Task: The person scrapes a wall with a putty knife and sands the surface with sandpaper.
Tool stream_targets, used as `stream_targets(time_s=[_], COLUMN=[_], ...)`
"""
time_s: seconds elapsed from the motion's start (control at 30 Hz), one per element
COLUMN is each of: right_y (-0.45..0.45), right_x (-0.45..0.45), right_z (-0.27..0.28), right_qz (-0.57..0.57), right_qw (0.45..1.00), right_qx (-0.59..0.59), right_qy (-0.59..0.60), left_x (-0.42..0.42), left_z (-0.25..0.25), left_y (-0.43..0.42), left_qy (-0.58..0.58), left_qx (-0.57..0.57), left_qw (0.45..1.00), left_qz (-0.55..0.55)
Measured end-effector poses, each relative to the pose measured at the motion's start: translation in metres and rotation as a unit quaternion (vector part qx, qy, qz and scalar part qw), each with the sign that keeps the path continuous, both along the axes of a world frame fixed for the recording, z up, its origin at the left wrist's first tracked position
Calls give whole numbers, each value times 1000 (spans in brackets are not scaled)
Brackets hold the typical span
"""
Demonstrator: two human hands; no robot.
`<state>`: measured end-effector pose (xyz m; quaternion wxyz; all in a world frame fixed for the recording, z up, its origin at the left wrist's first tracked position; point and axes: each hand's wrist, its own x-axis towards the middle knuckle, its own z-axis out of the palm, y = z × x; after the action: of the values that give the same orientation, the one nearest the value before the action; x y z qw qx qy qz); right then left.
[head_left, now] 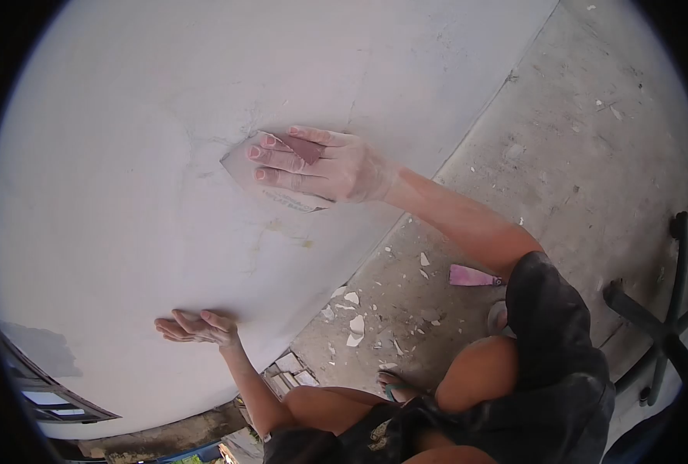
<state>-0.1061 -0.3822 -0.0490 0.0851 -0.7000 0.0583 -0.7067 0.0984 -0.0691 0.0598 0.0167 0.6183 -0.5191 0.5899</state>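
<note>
Holding sandpaper [306, 149] against the wall [112, 193]

At the far left, a dark window frame [61, 402] is set low in the view, with a grey patch [42, 348] just above it. Next comes the left hand [197, 326]: its fingers are loosely extended and slightly parted, and it holds nothing visible. It is at the wall; whether it touches the surface cannot be told.

The sandpaper lies farther right and higher in the view, well apart from the left hand and directly under the right hand [344, 172]. The right hand is dusty, with fingers straight, holding the sheet flat on the wall. The pale, printed back extends past the fingertips and below the hand; one reddish-brown corner is folded back over the fingers.

Right of the wall's lower edge, pale flakes [355, 329] are scattered over the concrete floor [545, 155]. Beyond them lies a pink tool [471, 275], near a foot. At the far right stands a dark chair base [671, 340].
</note>
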Motion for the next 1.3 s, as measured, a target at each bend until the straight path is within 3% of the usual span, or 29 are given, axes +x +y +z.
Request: stream_targets(time_s=[0.07, 0.1, 0.17, 0.23, 0.27, 0.3, 0.33, 0.37, 0.43, 0.5, 0.53, 0.6, 0.67, 0.7, 0.73, 0.77, 0.8, 0.87, 1.0, 1.17, 1.23, 1.3], right_y=[-52, -97, -94, -91, -76, -32, 11, 21, 12, -32, -73, -83, -87, -67, -31, 15, 41, 29, -82, -24, 53, 40], right_x=[-45, -55, -58, -61, -36, -16, -3, 11, 8, -36, -40, -46, -55, -37, -14, 5, 28, 28, -38, -13, 14, 19], right_z=[1, -15, -10, -4, 1, 16, 27, 16, 13, 13, -6, -9, -3, 3, 16, 30, 22, 7, -10, -2, -5, -17], right_qz=[-85, -218, -85, 46, -180, -137, -9, 1, -8, -37, -146, -73, -8, -66, -118, -40, 23, -1, -166, -139, 67, -24], right_qw=[995, 966, 922, 796, 938, 962, 983, 997, 1000, 995, 976, 927, 821, 867, 939, 975, 996, 999, 968, 946, 991, 999], right_qx=[50, 106, 335, 541, 207, 188, 155, 66, 13, 93, 122, 326, 516, 431, 259, 180, 73, -31, 132, 247, 111, -25], right_qy=[-9, -86, -175, -268, -210, -139, -95, -41, 2, -21, -109, -173, -242, -241, -195, -122, -45, 10, -136, -157, -27, 23], left_x=[8, 9, 0, 0, -1, -1, -1, 1, 8, 13, 14, 6, 7, 8, 9, 9, 9, 16, 16, 9, 12, 17], left_z=[6, 4, -1, 0, 0, 0, 2, 3, 7, 12, 10, 6, 4, 6, 8, 8, 7, 9, 10, 9, 8, 11], left_y=[7, 12, 5, -6, -5, -2, 2, 5, 10, 18, 18, 10, 11, 10, 12, 13, 14, 16, 20, 13, 16, 18], left_qy=[-16, -17, -6, -11, -14, -16, -21, -26, -36, -45, -45, -42, -39, -41, -42, -42, -40, -48, -53, -42, -35, -40], left_qx=[14, 22, 5, -7, -7, -6, 6, 13, 27, 49, 41, 27, 22, 24, 27, 28, 26, 41, 38, 31, 28, 40], left_qw=[1000, 999, 1000, 1000, 1000, 1000, 1000, 999, 999, 997, 998, 999, 999, 999, 999, 999, 999, 998, 998, 999, 999, 998], left_qz=[10, 17, 18, 10, 11, 14, 15, 14, 15, 27, 23, 16, 14, 11, 14, 17, 20, 21, 19, 8, 11, 16])
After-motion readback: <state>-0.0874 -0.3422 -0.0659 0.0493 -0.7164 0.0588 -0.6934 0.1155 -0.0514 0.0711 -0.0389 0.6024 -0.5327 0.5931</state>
